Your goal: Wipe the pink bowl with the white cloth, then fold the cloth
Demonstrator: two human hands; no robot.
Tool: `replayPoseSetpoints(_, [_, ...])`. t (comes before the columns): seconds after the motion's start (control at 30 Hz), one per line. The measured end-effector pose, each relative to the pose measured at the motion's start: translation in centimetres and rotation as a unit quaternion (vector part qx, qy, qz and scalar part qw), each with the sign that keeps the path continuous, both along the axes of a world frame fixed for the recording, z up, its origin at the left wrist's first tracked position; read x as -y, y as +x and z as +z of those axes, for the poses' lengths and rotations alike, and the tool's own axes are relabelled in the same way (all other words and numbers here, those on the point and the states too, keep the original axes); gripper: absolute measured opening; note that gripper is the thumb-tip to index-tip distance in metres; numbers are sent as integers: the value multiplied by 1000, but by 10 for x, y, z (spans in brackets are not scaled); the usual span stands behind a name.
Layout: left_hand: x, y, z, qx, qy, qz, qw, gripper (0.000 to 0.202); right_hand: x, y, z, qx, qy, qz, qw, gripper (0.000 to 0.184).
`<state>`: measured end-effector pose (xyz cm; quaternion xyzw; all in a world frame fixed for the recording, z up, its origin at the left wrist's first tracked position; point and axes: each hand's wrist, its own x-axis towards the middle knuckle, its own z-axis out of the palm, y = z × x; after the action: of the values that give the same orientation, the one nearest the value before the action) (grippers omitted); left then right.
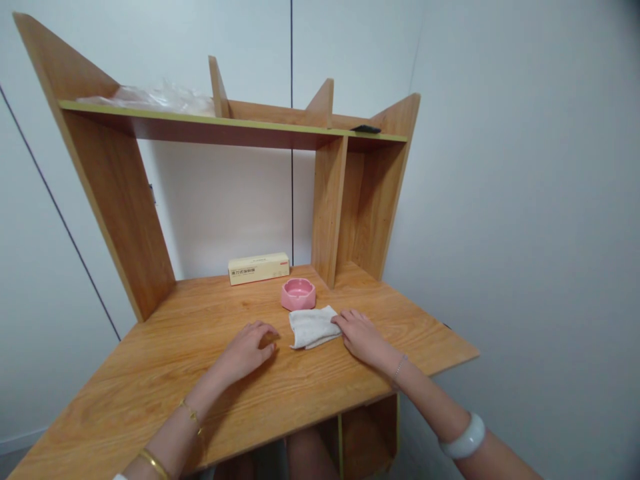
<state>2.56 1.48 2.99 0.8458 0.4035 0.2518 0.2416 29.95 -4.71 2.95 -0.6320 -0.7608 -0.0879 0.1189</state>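
Observation:
A folded white cloth (313, 327) lies on the wooden desk just in front of a pink ashtray (299, 295). My right hand (360, 335) is at the cloth's right edge, its fingers closed on that edge; the thumb is mostly hidden. To the left of the cloth, my left hand (251, 348) hovers low over the desk with nothing in it. Its fingers are curved and the thumb stands apart from them. The ashtray is upright, and neither hand touches it.
Behind the ashtray, a long cream box (259, 269) with printed characters stands at the back of the desk (165, 373). An upright divider (329, 213) rises at its right. The upper shelf carries clear plastic wrapping (160, 99) and a flat dark object (366, 129).

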Motion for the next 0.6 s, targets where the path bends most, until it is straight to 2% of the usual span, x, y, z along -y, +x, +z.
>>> replayPoseSetpoints(0.1, [-18,-2,-6,42,-5,37,998,21,-8,-6,15,-27,1,22,999,38])
replayPoseSetpoints(0.27, [-52,-8,-22,80,-18,75,994,22,-52,-36,34,-65,13,51,997,37])
replayPoseSetpoints(0.43, [-68,-18,-40,68,29,87,993,38,-83,-54,31,-61,-8,55,997,27])
replayPoseSetpoints(0.6, [-66,-16,-47,-10,78,103,991,41,-81,-55,28,-19,1,3,1000,31])
